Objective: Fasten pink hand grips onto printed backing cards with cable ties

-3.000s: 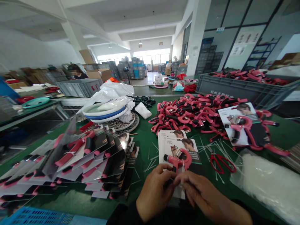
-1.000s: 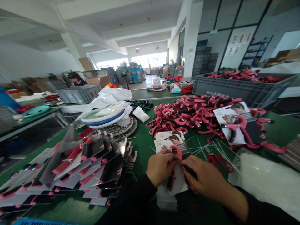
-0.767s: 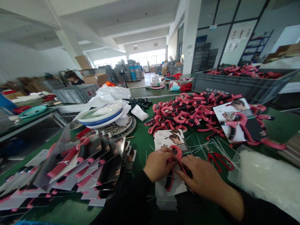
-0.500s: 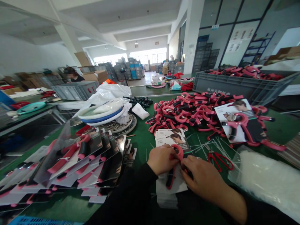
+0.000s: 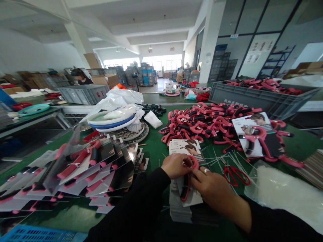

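Note:
A pink and black tool point(image 5: 185, 190) lies on a printed card point(image 5: 196, 198) atop a stack of cards in front of me. My left hand point(image 5: 176, 165) is closed at the tool's upper left, its fingertips pinched beside the pink curved part; what they hold is too small to make out. From the right, my right hand point(image 5: 214, 186), with a ring on one finger, has its fingers bent together against the tool and card. Its fingertips partly cover the tool. Red-handled scissors point(image 5: 236, 175) and thin white ties point(image 5: 214, 158) lie to the right.
Carded tools point(image 5: 98, 168) are piled at left, loose pink tools point(image 5: 202, 121) beyond my hands. A grey crate point(image 5: 252, 99) stands back right, a plastic bag point(image 5: 280, 191) at right, stacked round trays point(image 5: 113, 122) at centre left. A person point(image 5: 82, 77) is far left.
The view has shifted slightly. My right hand's fingers have moved closer to my left hand, and its ring now shows. The tool remains on the card.

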A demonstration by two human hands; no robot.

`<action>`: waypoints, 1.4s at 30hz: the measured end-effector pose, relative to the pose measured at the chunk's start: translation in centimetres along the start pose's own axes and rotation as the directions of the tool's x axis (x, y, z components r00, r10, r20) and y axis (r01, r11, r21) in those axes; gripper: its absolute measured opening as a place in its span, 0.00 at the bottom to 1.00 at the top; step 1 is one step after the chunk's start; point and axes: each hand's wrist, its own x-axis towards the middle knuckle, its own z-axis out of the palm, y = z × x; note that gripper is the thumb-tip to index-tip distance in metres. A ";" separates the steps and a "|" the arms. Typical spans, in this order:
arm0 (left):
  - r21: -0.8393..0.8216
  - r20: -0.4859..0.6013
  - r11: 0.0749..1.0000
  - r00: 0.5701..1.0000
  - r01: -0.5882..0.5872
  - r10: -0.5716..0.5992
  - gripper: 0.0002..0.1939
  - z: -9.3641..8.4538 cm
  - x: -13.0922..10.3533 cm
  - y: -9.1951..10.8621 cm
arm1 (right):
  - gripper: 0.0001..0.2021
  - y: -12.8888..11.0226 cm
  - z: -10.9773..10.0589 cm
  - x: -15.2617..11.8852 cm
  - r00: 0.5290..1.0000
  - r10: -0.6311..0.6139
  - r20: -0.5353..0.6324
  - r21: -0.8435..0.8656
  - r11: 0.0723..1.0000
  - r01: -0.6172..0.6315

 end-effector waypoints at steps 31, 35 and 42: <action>0.297 0.161 0.922 0.965 -0.249 0.209 0.10 -0.7 1.3 1.5 | 0.12 1.4 1.9 -1.2 0.998 -0.027 -0.050 0.269 0.962 0.039; 0.334 0.153 0.916 0.972 -0.220 0.178 0.11 -0.7 0.9 2.0 | 0.11 2.4 1.3 -0.8 0.994 -0.112 -0.013 0.313 0.943 0.110; 0.330 0.164 0.922 0.974 -0.203 0.156 0.10 -0.2 1.1 1.4 | 0.09 3.2 0.7 -0.3 0.990 -0.134 0.039 0.389 0.915 0.109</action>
